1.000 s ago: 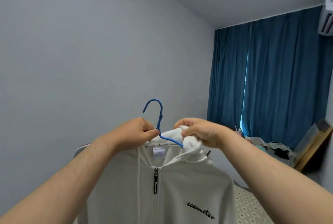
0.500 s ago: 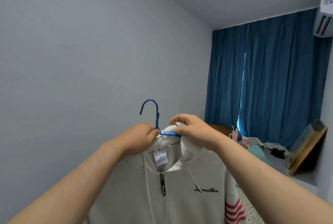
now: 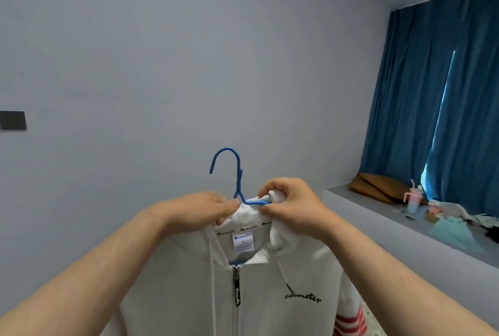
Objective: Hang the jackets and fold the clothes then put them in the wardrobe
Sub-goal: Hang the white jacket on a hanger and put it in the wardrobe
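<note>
Jacket (image 3: pixel 243 289) rides its hanger (image 3: pixel 237 173), both hands (image 3: pixel 199 208) (image 3: pixel 291 203) pinching the collar; the wardrobe trip and folding remain.

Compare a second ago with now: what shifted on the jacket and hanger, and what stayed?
On the blue hanger the visible arm levelled from a downward slope; the white jacket now shows its red-striped sleeve. The view turned left, sliding the curtain rightward. Unchanged: left hand keeps its grip at the hanger's neck, right hand on the hood.
</note>
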A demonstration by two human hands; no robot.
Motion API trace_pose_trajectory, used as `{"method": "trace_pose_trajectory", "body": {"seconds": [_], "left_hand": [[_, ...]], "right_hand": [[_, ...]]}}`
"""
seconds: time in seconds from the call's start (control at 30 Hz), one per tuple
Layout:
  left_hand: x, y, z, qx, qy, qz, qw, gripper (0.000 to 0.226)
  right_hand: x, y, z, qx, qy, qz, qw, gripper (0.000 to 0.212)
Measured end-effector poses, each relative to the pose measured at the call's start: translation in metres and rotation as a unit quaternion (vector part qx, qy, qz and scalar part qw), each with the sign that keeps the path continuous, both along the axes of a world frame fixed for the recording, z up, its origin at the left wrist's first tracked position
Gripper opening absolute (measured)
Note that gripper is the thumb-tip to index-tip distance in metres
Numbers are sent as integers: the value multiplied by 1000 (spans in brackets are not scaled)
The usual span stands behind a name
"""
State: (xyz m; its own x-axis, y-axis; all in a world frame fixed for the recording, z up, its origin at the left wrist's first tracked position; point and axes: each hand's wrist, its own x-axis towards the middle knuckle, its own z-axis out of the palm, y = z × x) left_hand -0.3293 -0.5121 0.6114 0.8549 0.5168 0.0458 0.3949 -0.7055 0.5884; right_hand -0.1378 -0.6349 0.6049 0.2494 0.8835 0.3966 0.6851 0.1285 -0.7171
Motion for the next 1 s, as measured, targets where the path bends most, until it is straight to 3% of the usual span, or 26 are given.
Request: {"method": "trace_pose_trajectory", "body": {"seconds": [0.1, 0.2, 0.27, 0.33, 0.47, 0.53, 0.7, 0.9, 1.0], "left_hand": [[-41, 11, -3, -136, 44, 15, 990, 44], [-86, 27, -4, -320, 47, 30, 946, 26], [-118, 39, -3, -344, 49, 11, 938, 28], [-147, 49, -3, -270, 57, 40, 960, 13], [-204, 77, -6, -31, 67, 166, 983, 27], [-237, 86, -7, 33, 48, 181, 982, 30], [-317, 99, -11, 41, -7, 214, 976, 14], [-403, 101, -14, 47, -37, 305, 951, 32], [-444, 95, -17, 62, -41, 358, 931, 31]], "right_hand": [[-37, 24, 1, 21, -44, 46, 998, 27], [-78, 52, 3, 46, -96, 73, 992, 29], [-106, 71, 4, 54, -117, 89, 988, 31], [-135, 91, 3, 53, -130, 107, 984, 33], [-195, 130, -1, 32, -154, 141, 977, 32], [-222, 148, 0, 21, -178, 169, 969, 26], [-287, 185, 3, 15, -218, 230, 948, 17], [-363, 220, -9, 10, -157, 311, 937, 17], [-404, 240, -14, 17, -139, 359, 923, 19]]}}
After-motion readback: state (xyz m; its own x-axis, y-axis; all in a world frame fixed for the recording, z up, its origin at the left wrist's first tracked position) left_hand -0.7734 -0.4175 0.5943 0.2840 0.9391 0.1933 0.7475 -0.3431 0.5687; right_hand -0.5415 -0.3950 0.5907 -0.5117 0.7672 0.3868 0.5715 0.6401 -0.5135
